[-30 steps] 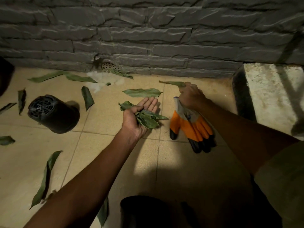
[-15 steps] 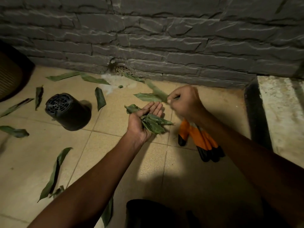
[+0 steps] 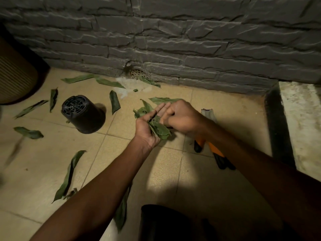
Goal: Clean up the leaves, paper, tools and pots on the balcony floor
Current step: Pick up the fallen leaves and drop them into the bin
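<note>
Head view: leaf-gathering step. Left hand point(image 3: 147, 126) cups leaf bunch point(image 3: 159, 130), fingers loosely curled; right hand point(image 3: 182, 117) curled, pressing leaf in. Loose leaves point(image 3: 68, 174) from 7 to 11 o'clock, pot point(image 3: 83, 113) at 10. Next, likely: right hand frees, reaches leaf at 12.

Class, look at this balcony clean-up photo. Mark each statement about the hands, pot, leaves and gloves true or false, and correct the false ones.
1. The left hand holds a bunch of leaves. True.
2. The black pot stands upright. False: it lies tipped over, its perforated base showing.
3. The orange-and-black gloves lie on the floor, under the right forearm. True.
4. The right hand rests on the black pot. False: it is at the left palm, well away from the pot.
5. No leaves remain on the floor. False: several do.
</note>
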